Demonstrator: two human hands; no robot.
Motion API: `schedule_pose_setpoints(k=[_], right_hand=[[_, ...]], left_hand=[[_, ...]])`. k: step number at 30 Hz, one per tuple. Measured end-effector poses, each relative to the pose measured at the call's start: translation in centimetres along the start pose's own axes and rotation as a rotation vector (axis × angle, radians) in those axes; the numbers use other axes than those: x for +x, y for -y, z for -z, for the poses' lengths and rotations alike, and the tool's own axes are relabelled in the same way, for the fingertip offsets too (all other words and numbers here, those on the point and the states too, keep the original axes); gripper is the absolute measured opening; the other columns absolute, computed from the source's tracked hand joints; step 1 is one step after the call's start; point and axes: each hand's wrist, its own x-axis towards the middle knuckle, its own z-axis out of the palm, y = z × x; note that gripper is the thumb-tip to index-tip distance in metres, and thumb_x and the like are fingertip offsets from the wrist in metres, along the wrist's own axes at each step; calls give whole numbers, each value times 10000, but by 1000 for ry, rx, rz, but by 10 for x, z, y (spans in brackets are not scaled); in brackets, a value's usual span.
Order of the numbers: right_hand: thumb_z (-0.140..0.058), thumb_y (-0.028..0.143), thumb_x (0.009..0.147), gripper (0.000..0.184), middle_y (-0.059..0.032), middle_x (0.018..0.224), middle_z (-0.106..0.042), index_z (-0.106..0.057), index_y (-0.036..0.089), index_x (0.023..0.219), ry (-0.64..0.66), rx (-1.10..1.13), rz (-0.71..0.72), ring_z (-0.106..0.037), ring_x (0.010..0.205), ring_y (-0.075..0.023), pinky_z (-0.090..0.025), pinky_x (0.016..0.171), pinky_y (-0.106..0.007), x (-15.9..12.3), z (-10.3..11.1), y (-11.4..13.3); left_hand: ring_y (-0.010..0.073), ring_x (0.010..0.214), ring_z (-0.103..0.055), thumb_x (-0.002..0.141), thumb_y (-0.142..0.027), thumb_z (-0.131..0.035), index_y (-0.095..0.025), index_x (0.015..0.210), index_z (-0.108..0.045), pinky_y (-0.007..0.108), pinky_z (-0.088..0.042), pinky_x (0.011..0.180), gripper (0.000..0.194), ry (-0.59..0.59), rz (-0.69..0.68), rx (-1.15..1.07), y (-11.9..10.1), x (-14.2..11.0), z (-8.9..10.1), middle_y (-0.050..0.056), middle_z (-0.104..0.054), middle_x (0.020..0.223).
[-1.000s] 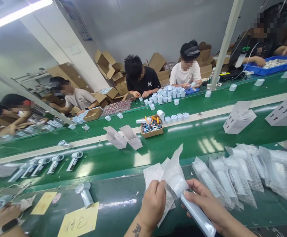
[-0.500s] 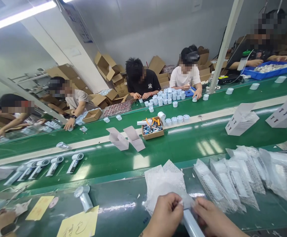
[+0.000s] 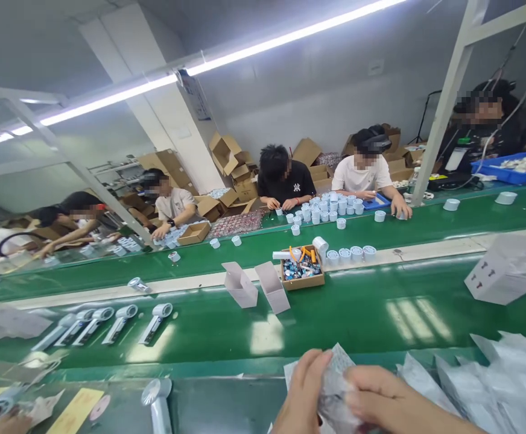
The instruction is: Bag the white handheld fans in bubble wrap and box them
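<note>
Low in the head view, a translucent bubble-wrap bag (image 3: 334, 386) is held between my two hands. My left hand (image 3: 303, 392) grips its left side with fingers closed. On the other side my right hand (image 3: 376, 392) is closed on the plastic, slightly blurred. The light-blue device in the bag is mostly hidden by my hands and the wrap. Left of my hands, a light-blue device with a round head and a straight handle (image 3: 158, 401), like a hair dryer or handheld fan, lies on the bench. Several bagged devices (image 3: 493, 386) lie to my right.
Beyond the bench runs a green conveyor (image 3: 335, 313) carrying open white boxes (image 3: 272, 288), similar devices (image 3: 157, 322) and a carton of small parts (image 3: 303, 277). A co-worker's hand (image 3: 12, 419) holds a device at lower left. Other people sit across the line, near light-blue cups (image 3: 317, 208).
The view has tilted up and shifted left. The device's handle, which stuck out toward me from the bag, no longer shows. My hands now clasp the bag's two sides.
</note>
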Motion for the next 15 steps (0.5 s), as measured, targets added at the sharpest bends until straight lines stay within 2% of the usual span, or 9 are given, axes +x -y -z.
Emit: schedule_pose_setpoints(k=[2,4,5,6,7,9,10,12,15], right_hand=[[-518,440,870,337,10,664,-519,-557,177,663,59,-213,116,-514,637,-134,-409,621,-252,45,14,12],[-533,364,862,205,-27,837,-596,-626,181,855,-29,-399,203,-571,737,-162,-443,674,-277,96,39,15],[-573,331,832,265,-64,1041,-592,-605,199,1059,-132,-470,230,-587,873,-196,-461,749,-311,123,53,13],[-637,286,770,507,-102,1271,-496,-508,230,1257,-185,-551,237,-540,1076,-249,-449,865,-363,151,65,9],[-707,227,681,737,-124,1433,-347,-418,253,1359,-189,-595,235,-413,1258,-307,-386,981,-423,180,75,4],[-786,140,521,931,-132,1521,-215,-419,245,1369,-118,-650,222,-187,1396,-376,-233,1103,-491,232,86,-10],[-800,122,476,918,-136,1509,-249,-469,228,1325,-82,-654,222,-172,1402,-384,-204,1119,-493,254,87,-18],[-807,126,458,813,-139,1414,-393,-535,201,1220,-47,-652,236,-293,1353,-367,-248,1107,-470,285,84,-34],[-805,163,489,708,-132,1231,-502,-516,173,1135,-93,-624,265,-461,1194,-333,-363,1019,-452,300,73,-58]], left_hand=[[216,826,-572,686,-440,-712,-202,878,-695,288,-456,718,307,-108,-39,101,6,15,23,78,-626,900],[161,636,-522,719,-470,-671,-184,691,-641,254,-434,601,289,-310,4,75,13,32,56,9,-543,646],[139,573,-483,723,-499,-656,-181,675,-617,237,-413,541,323,-441,50,22,16,41,75,-14,-503,592],[125,539,-457,709,-525,-654,-181,695,-604,224,-395,496,349,-580,93,-45,18,53,94,-29,-488,574],[118,524,-445,684,-544,-661,-180,720,-594,216,-385,468,372,-708,128,-114,20,65,111,-37,-491,574],[125,550,-481,611,-550,-688,-176,758,-581,216,-401,456,415,-893,160,-230,22,94,140,-26,-545,631],[137,577,-510,577,-543,-696,-171,783,-584,223,-418,462,440,-945,159,-269,24,109,150,-11,-576,675],[159,611,-549,566,-537,-681,-163,829,-595,243,-444,474,466,-976,168,-290,32,133,161,17,-612,734],[188,648,-577,681,-532,-607,-173,820,-596,296,-493,539,386,-924,155,-77,55,147,162,33,-612,739]])
